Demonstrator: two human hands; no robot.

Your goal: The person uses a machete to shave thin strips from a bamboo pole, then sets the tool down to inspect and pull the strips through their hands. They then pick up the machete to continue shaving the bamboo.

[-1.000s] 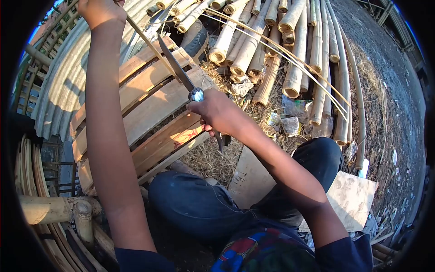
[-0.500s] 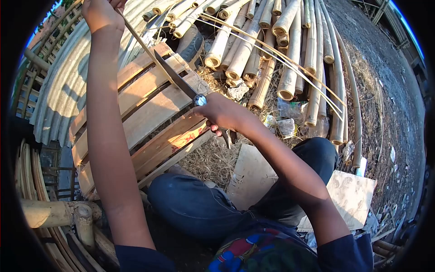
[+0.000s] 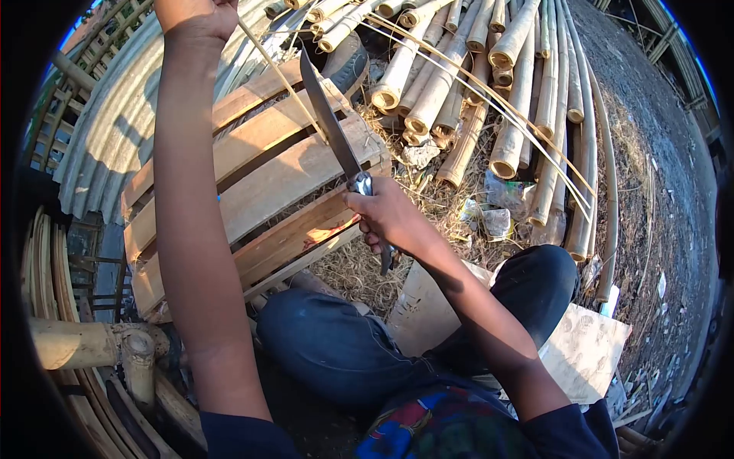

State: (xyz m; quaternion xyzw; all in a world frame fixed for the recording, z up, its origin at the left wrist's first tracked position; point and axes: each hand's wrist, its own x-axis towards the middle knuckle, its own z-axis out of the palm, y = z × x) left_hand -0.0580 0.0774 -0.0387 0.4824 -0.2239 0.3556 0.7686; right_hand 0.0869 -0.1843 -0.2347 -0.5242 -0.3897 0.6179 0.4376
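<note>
At the top edge, my left hand (image 3: 197, 17) is closed round a thin bamboo strip (image 3: 284, 83), which slants down to the right over a slatted wooden crate (image 3: 264, 180). The hand is partly cut off by the frame. My right hand (image 3: 391, 216) grips the handle of a large knife (image 3: 330, 118). Its long dark blade points up and slightly left above the crate's right end, to the right of the strip. The blade appears apart from the strip.
Many bamboo poles (image 3: 459, 84) lie in a heap ahead, with thin split strips (image 3: 527, 126) across them. Corrugated sheeting (image 3: 115, 145) is at left. Cardboard (image 3: 589, 352) lies by my bent right knee (image 3: 539, 283). A thick bamboo frame (image 3: 84, 352) stands at lower left.
The knife's blade has swung to a steeper angle and away from the strip it lay against. My right hand is lower and farther right. The view has shifted a little.
</note>
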